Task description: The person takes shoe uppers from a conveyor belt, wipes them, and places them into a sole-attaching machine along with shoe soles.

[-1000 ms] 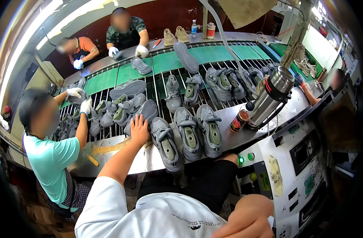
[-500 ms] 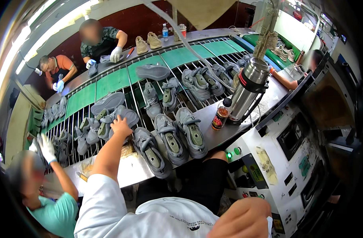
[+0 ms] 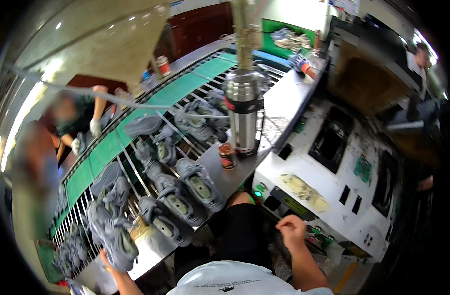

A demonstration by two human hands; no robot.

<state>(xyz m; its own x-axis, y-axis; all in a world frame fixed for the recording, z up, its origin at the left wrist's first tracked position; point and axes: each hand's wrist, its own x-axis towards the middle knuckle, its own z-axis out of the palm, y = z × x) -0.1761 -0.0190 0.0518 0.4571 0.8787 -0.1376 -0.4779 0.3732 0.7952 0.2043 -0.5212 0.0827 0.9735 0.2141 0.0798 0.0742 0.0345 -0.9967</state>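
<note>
At the lower left, my left hand grips a grey sneaker by its lower side; most of its fingers are hidden behind the shoe. Another grey shoe overlaps it, and whether that one is held too I cannot tell. On the metal table edge stand three grey sneakers with green insoles: a left one, a middle one and a right one. My right hand hangs in the air beside the white machine's buttons, fingers curled with nothing seen in them.
A steel thermos and a small drink bottle stand on the table. More grey shoes lie on the roller rack, alongside a green belt. The white machine fills the right side. Co-workers work across the belt; a gloved hand shows beyond.
My view has turned to the right. My left hand has drawn back toward me with a grey sneaker from the rack. My right hand has moved out over the machine's near side.
</note>
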